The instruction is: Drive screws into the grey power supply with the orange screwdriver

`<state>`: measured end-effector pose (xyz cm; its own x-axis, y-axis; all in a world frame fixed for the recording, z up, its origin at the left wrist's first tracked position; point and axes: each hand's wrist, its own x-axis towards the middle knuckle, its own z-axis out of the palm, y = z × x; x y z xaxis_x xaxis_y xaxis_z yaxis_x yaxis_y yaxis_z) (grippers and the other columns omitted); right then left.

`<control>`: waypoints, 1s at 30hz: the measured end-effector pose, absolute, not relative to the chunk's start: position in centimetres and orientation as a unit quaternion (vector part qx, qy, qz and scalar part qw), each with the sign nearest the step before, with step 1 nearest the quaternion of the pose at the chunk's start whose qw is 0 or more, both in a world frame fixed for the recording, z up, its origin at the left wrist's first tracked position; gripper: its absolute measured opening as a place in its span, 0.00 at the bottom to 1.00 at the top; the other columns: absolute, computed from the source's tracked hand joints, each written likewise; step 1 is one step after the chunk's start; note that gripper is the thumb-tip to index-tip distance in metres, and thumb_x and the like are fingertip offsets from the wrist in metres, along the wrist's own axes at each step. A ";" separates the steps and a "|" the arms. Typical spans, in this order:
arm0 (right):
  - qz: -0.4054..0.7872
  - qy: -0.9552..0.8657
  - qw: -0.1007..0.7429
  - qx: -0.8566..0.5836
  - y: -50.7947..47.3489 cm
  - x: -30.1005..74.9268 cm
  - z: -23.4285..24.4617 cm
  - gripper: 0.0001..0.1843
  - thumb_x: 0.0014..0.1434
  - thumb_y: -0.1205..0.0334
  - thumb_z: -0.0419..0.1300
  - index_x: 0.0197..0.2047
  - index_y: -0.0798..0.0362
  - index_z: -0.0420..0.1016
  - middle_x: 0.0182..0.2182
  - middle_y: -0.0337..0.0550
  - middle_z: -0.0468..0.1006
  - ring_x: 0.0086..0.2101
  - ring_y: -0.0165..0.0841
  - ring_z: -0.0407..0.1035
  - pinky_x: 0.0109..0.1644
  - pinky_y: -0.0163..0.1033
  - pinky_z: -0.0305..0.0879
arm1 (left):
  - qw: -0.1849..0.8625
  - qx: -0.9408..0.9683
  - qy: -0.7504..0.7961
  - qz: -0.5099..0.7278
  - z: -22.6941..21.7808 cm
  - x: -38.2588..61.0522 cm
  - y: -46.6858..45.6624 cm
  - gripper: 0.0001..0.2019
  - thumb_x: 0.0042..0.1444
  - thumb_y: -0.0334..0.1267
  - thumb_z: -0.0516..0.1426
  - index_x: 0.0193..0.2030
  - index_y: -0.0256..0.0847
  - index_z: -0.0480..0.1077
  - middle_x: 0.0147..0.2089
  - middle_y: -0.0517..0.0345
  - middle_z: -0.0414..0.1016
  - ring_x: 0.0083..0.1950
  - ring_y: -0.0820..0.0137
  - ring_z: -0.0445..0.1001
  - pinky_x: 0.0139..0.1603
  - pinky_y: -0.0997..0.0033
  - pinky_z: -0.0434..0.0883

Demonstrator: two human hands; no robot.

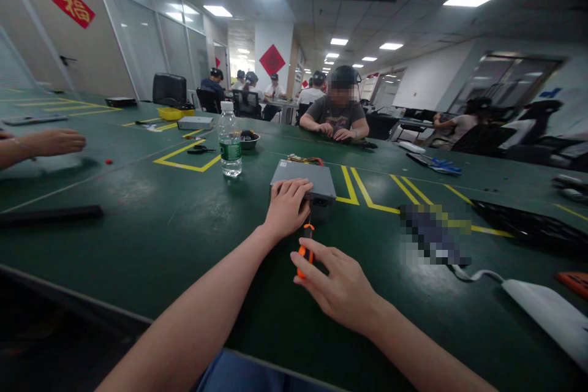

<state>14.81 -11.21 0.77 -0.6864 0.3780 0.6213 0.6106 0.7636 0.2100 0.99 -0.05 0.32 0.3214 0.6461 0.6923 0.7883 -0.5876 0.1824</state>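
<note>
A grey metal computer power supply (316,179) lies on the green table in front of me, its bundle of coloured wires (305,160) at the far side. My left hand (288,203) rests over its near left edge, fingers curved on the top face and thumb down by the near side. Between the fingertips of my right hand (337,282) is a screwdriver (305,260) with an orange and black handle. Its shaft points away from me toward the near side of the power supply; the tip is hidden near my left thumb.
A water bottle (230,144) stands beyond my left hand, with a metal bowl (248,139) behind it. At right lie a white pouch (546,312) and a black panel (523,220). Another person's hand (59,142) is at left; a person (337,113) sits opposite.
</note>
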 end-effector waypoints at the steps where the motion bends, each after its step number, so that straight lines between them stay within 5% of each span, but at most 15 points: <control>1: -0.216 -0.889 0.300 -0.270 -11.0 15.0 0.7 0.12 0.58 0.62 0.53 0.45 0.55 0.65 0.45 0.56 0.71 0.33 0.32 0.70 0.35 0.37 0.67 | 0.094 -0.807 -0.445 -0.377 0.3 1.0 0.0 0.17 0.55 0.35 0.50 0.53 0.45 0.62 0.58 0.58 0.65 0.59 0.65 0.59 0.59 0.59 0.50; 8: -0.185 -0.855 0.388 -0.291 -10.6 15.8 0.5 0.11 0.56 0.61 0.56 0.40 0.54 0.59 0.41 0.54 0.73 0.37 0.34 0.70 0.35 0.38 0.69 | 0.099 -0.803 -0.444 -0.384 0.1 1.0 0.1 0.17 0.55 0.35 0.50 0.53 0.46 0.62 0.57 0.58 0.65 0.59 0.66 0.59 0.59 0.59 0.50; 14: -0.251 -0.887 0.263 -0.285 -11.0 15.9 0.8 0.17 0.57 0.72 0.49 0.50 0.53 0.63 0.46 0.55 0.69 0.39 0.33 0.70 0.38 0.35 0.68 | 0.105 -0.804 -0.446 -0.379 0.1 1.0 0.2 0.16 0.57 0.36 0.49 0.53 0.46 0.62 0.57 0.58 0.65 0.59 0.66 0.59 0.59 0.59 0.51; 24: -0.426 -0.819 0.211 -0.322 -12.3 13.9 1.9 0.09 0.57 0.72 0.52 0.39 0.54 0.69 0.39 0.52 0.74 0.26 0.28 0.65 0.33 0.36 0.61 | 0.105 -0.799 -0.443 -0.392 0.0 1.1 0.2 0.15 0.57 0.36 0.49 0.52 0.46 0.62 0.57 0.59 0.65 0.59 0.67 0.59 0.60 0.59 0.50; 30: -0.405 -0.781 0.176 -0.442 -12.6 13.0 1.5 0.12 0.59 0.74 0.46 0.29 0.53 0.64 0.23 0.41 0.67 0.21 0.28 0.59 0.27 0.36 0.51 | 0.099 -0.799 -0.440 -0.397 0.2 1.1 0.0 0.15 0.57 0.34 0.49 0.52 0.46 0.62 0.56 0.58 0.66 0.58 0.67 0.60 0.59 0.59 0.52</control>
<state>12.99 -12.58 1.50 -0.5480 0.5468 0.6330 0.8324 0.2820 0.4770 1.10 0.03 0.18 0.2975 0.6256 0.7212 0.7825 -0.5925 0.1912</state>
